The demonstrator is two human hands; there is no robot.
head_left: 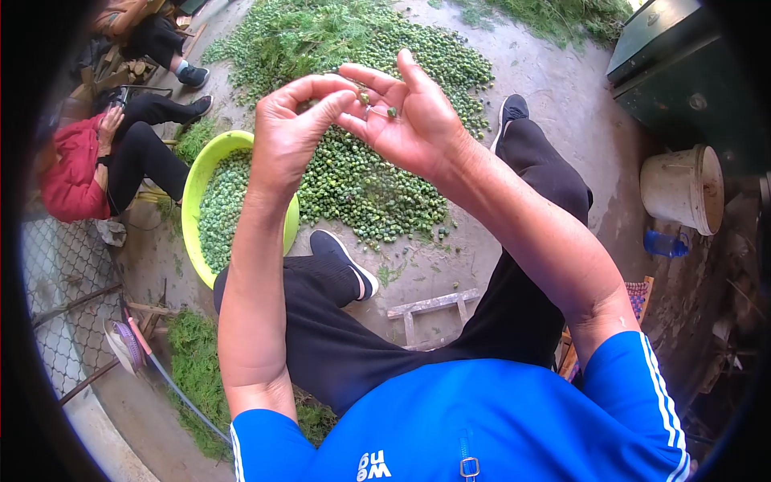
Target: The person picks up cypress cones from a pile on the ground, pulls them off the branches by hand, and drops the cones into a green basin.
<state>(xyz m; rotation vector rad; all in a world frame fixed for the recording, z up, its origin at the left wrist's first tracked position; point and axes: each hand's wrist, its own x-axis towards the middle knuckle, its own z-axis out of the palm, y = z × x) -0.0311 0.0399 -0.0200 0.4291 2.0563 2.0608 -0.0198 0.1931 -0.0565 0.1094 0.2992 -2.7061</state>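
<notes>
Cone (pixel 392 112) on spread R hand (pixel 414 120), another (pixel 364 98) nr curled L hand (pixel 293 120), pinch unclear

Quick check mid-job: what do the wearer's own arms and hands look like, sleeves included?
The left hand and right hand are bare, with no gloves or watches visible. The forearms are uncovered. The left sleeve and right sleeve are short and bright blue, with white stripes along their outer edges.
</notes>
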